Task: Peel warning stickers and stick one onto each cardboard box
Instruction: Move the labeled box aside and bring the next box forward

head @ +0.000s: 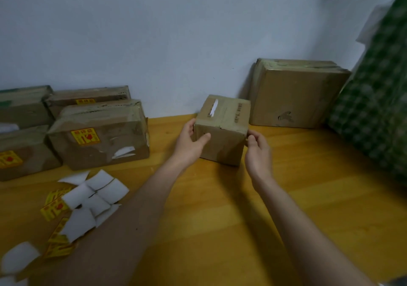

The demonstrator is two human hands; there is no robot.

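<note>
A small cardboard box point(222, 129) stands on the wooden surface point(286, 197) near the wall, with no yellow sticker visible on it. My left hand point(190, 142) grips its left side and my right hand point(257, 151) holds its right edge. At the left, several boxes are grouped together; the nearest box point(99, 136) carries a yellow warning sticker point(85, 136). Loose yellow stickers point(54, 206) and white backing papers point(94, 195) lie scattered at the lower left.
A larger cardboard box point(295, 94) leans against the wall at the back right. A green checked cloth point(378, 109) fills the right edge. The pale wall point(176, 32) closes off the back.
</note>
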